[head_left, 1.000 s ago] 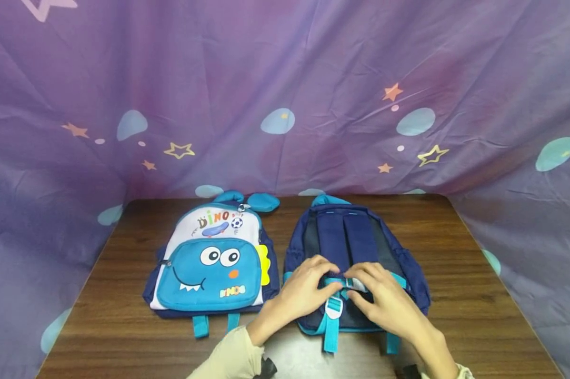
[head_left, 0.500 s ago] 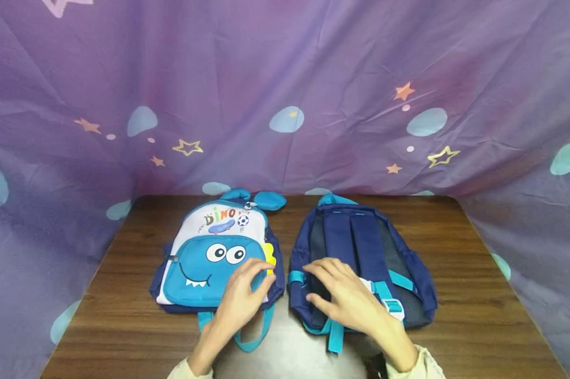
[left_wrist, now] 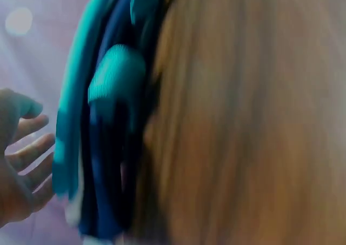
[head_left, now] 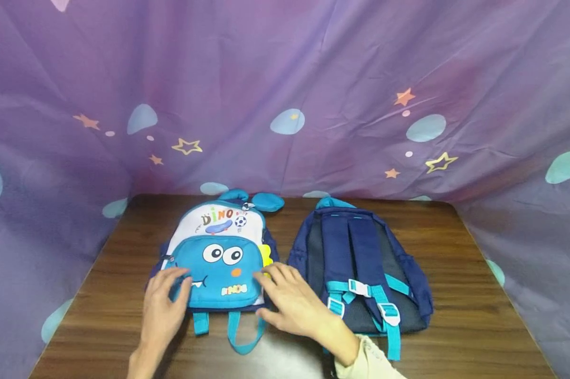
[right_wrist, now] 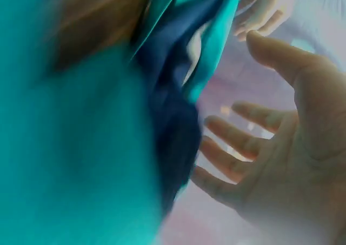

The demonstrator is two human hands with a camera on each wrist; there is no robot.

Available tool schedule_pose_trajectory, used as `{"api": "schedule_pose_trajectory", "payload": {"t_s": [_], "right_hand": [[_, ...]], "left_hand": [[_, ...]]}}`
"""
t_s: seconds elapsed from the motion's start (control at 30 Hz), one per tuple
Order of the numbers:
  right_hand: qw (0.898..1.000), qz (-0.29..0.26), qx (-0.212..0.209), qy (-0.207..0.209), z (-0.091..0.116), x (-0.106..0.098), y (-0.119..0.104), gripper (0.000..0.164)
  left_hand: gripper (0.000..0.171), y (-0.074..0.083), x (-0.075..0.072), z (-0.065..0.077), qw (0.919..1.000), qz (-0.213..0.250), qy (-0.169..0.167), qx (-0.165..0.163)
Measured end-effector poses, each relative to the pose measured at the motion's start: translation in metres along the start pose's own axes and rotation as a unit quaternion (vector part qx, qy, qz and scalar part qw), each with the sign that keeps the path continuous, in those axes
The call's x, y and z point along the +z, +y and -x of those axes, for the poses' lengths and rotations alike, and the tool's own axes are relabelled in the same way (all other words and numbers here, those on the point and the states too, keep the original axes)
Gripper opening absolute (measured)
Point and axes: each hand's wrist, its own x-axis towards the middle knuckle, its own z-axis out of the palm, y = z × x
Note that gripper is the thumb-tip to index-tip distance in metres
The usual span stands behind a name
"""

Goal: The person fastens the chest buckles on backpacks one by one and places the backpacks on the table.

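Observation:
A small dinosaur backpack lies face up on the left of the table, with a blue front pocket, a white top and a yellow fringe. My left hand is over its lower left corner, fingers relaxed and holding nothing. At the opposite lower corner is my right hand, its fingers spread and likewise holding nothing. In the right wrist view, the right fingers stand beside the navy side of the bag. A navy backpack lies straps up on the right, its white chest buckle fastened across both straps.
Both bags rest on a dark wooden table. A purple curtain with stars and balloon shapes hangs behind and at both sides. Turquoise straps trail from the bags toward the front edge.
Both hands have left the right backpack's strap buckle and moved left to the dinosaur backpack. The buckle and straps of the right bag are now uncovered.

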Motion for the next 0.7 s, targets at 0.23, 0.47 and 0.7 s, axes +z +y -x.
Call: {"api": "schedule_pose_trajectory", "payload": {"t_s": [0.23, 0.47, 0.7], "right_hand": [[0.998, 0.053, -0.002, -0.042, -0.047, 0.019, -0.053, 0.083], [0.973, 0.199, 0.075, -0.084, -0.100, 0.064, -0.116, 0.097], [0.938, 0.316, 0.118, -0.082, -0.129, 0.091, -0.140, 0.074]], "left_hand": [[0.032, -0.038, -0.025, -0.008, 0.9893, 0.049, 0.026, -0.135], [0.064, -0.055, -0.032, -0.013, 0.9158, 0.188, -0.106, -0.339], [0.058, -0.053, -0.031, -0.015, 0.9182, 0.181, -0.072, -0.345]]}}
